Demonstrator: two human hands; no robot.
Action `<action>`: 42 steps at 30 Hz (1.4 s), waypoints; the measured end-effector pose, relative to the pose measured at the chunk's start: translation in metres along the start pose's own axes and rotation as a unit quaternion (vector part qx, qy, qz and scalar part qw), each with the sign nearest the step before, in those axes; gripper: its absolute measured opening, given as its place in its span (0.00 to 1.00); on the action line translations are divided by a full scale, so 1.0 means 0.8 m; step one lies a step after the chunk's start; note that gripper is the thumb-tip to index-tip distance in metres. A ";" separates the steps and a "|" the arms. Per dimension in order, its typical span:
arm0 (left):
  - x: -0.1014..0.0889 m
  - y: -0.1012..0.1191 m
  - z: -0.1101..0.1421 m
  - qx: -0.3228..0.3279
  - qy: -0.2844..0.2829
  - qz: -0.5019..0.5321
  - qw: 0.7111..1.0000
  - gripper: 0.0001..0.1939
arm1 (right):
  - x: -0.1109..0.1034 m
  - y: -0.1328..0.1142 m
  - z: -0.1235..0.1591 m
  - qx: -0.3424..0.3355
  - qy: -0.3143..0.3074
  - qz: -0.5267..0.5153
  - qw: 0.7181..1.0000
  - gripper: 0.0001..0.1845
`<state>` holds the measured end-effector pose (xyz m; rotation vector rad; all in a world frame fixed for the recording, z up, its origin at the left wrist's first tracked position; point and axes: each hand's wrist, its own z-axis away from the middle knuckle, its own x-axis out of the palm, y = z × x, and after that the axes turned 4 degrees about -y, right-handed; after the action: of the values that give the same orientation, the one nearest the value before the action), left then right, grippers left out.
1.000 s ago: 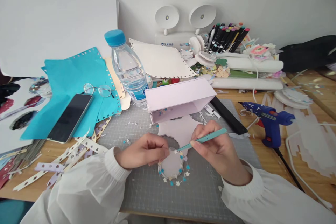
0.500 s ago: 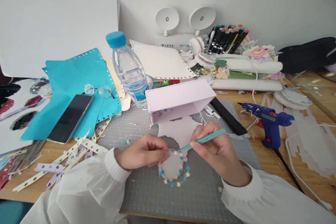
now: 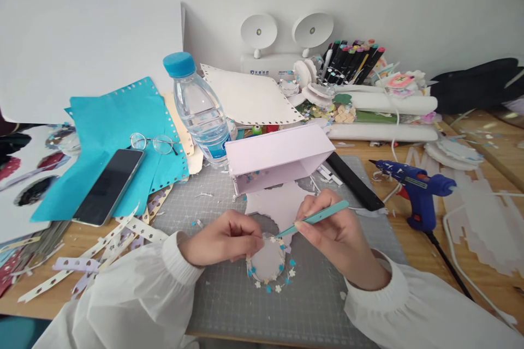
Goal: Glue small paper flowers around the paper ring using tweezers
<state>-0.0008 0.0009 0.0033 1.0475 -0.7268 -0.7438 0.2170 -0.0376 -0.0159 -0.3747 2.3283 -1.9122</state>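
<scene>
A pale round paper disc (image 3: 267, 259) lies on the grey cutting mat (image 3: 229, 311), its edge dotted with small blue and cream flower cut-outs (image 3: 279, 288). My left hand (image 3: 229, 237) is closed at the disc's upper left rim, thumb and fingertips pinched together; whatever sits between them is too small to make out. Teal tweezers (image 3: 321, 215) are held between the thumb and fingers of my right hand (image 3: 333, 240). Their tip reaches the disc's upper right edge, close to my left fingertips. Behind the disc lies a lilac foam or paper sheet (image 3: 282, 204) with a curved cut edge.
A lilac open box (image 3: 282, 150) and a water bottle (image 3: 200, 114) stand behind my hands. To the right are a black bar (image 3: 354, 182) and a blue glue gun (image 3: 421, 188). Leftward lie a phone (image 3: 108, 188), glasses (image 3: 153, 143) and punched paper strips (image 3: 82, 264).
The view has shifted very slightly. Both hands, the tweezers and the disc keep nearly the same places.
</scene>
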 end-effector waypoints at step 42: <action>0.001 0.001 0.000 -0.001 -0.011 -0.005 1.000 0.17 | -0.003 0.002 -0.002 0.102 -0.020 -0.083 0.991 0.09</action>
<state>-0.0005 0.0004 0.0042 1.0429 -0.7407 -0.7660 0.2189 -0.0349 -0.0173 -0.5960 2.1090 -2.1714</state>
